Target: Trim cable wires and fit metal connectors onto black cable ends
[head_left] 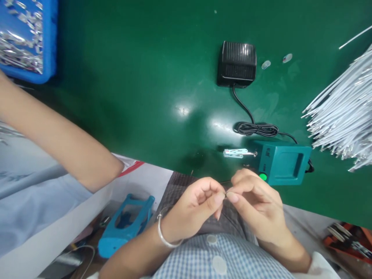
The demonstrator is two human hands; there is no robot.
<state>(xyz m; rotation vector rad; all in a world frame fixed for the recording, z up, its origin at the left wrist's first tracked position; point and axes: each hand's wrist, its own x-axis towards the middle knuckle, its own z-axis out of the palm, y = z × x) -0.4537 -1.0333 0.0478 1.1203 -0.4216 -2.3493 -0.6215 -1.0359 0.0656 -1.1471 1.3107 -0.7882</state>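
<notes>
- Left of the teal box (273, 162), your left hand (194, 209) pinches a tiny piece (225, 195).
- That piece, left of the box too, is probably light and easily dropped; fingertips at its ends suit it.
- Nearer the box, your right hand (261, 207) pinches it too.

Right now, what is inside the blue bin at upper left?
Inside the blue bin, small shiny silvery pieces lie scattered and heaped. Whatever lies beneath the heap is covered; the picture's edge cuts off the bin.
</notes>
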